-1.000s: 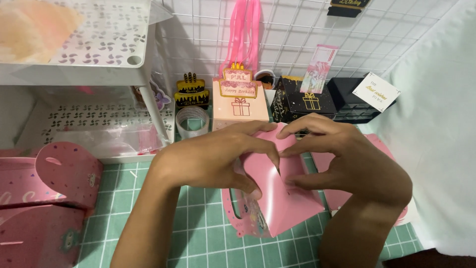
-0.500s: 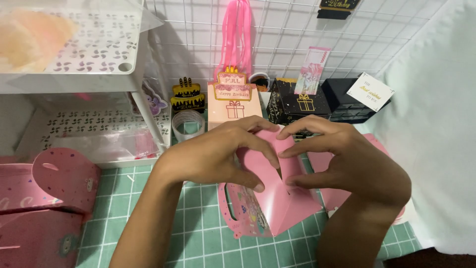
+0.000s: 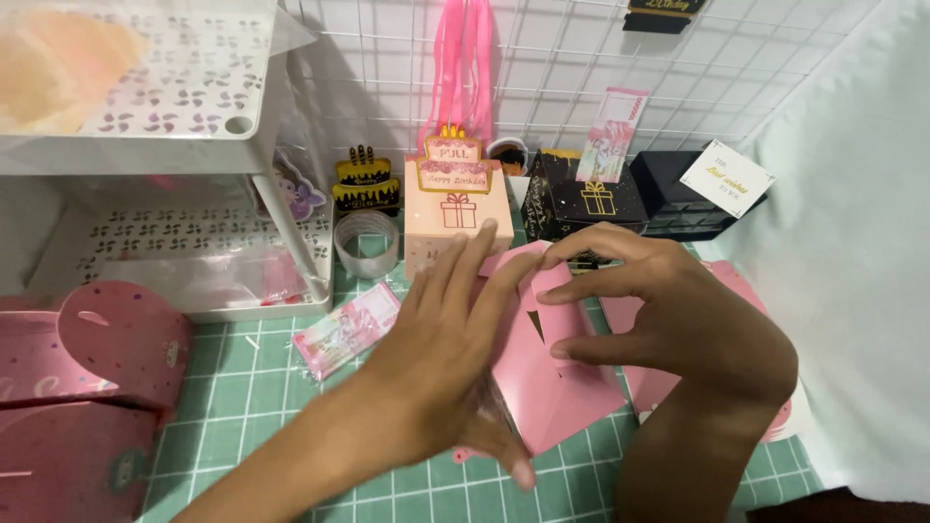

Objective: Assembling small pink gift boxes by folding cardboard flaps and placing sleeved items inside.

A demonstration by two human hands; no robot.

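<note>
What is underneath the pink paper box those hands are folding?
The pink paper box rests on a green grid cutting mat. More flat pink card lies beneath the right hand. The left hand hides the box's near side.

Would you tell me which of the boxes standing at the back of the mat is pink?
The pale pink box with a gift motif, just left of the two black boxes, directly beyond the left hand; pink ribbons hang above it.

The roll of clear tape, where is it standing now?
In the head view, the roll of clear tape stands left of centre on the green cutting mat, between the white shelf rack and the pink gift box.
</note>
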